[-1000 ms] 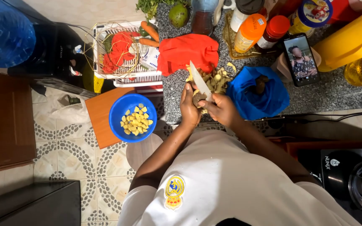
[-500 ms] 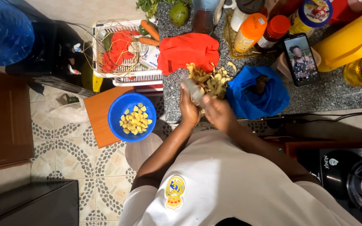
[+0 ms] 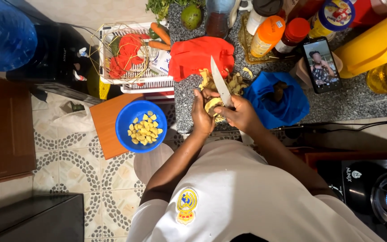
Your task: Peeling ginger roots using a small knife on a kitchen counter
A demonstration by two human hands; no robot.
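speckled granite: grey-black counter (image 3: 337, 105), polished stone, running across the far side of the view; all the work sits at its near edge.
left hand (image 3: 201, 117): fingers curled shut around a pale yellow root piece (image 3: 212, 105), holding it just above the counter edge.
right hand (image 3: 242, 114): fingers clamped on the handle of a knife (image 3: 221, 83); handle itself hidden in the fist.
key relation: root piece lies between the two hands, touching both the left fingers and the blade base. blade's long axis runs from the right fist away toward the far-left, tip over the peel heap. left hand is the nearer one to the root; right hand meets it only through the steel.
root piece: lumpy, matt, partly peeled; exact outline hard to tell behind the thumbs.
peelings (image 3: 229, 83): loose tan and yellow scraps heaped on the counter just beyond the hands.
blue bowl (image 3: 140, 126): smooth round plastic, left of the hands, sitting on an orange board (image 3: 106, 123); holds small yellow cubes.
blue bag (image 3: 276, 98): crumpled soft plastic, right of the peelings, brown lumps inside.
red cloth (image 3: 200, 56): folded fabric, far side of the peel heap.
wire basket (image 3: 124, 54): far left, holding carrots and a red net bag.
phone (image 3: 321, 65): propped upright to the far right, screen lit.
bottles: orange-capped and yellow plastic, along the far edge.
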